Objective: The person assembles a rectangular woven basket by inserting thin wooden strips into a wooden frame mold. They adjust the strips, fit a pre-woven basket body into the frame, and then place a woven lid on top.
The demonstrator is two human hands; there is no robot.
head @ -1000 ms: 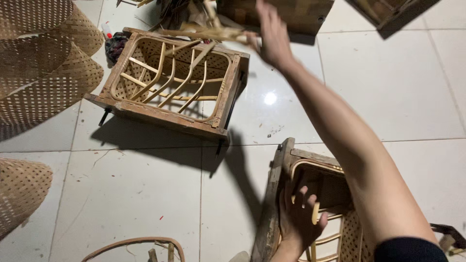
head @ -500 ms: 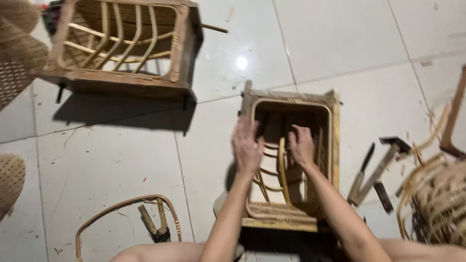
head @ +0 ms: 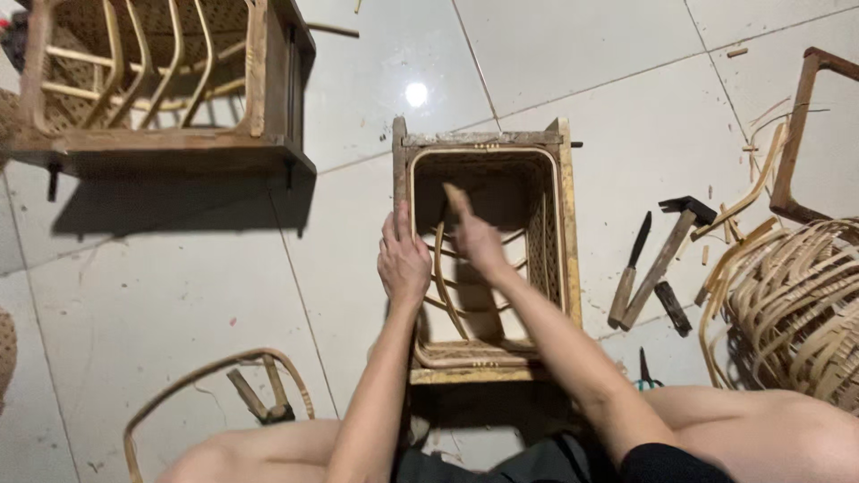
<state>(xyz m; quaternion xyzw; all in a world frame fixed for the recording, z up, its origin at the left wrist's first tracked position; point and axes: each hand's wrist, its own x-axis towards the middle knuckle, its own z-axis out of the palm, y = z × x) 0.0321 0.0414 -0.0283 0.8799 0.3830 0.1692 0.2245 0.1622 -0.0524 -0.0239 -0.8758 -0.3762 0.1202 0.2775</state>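
Since half second ago, your right hand (head: 476,240) lifts, pinching rattan strip (head: 455,199); left hand (head: 403,261) lies flat on frame rim. Box frame (head: 567,224) under both hands: stiff, light. Strip springy, brittle; grip near end.

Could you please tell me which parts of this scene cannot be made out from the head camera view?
- Right hand: motion blur hides how its grip closes on the pale strip.
- Wooden frame box: its near end is covered by both forearms.
- Left hand: fingertips hidden over the box rim.
- Second frame: cut off by the top edge.
- Small tool: mostly hidden behind the leg.
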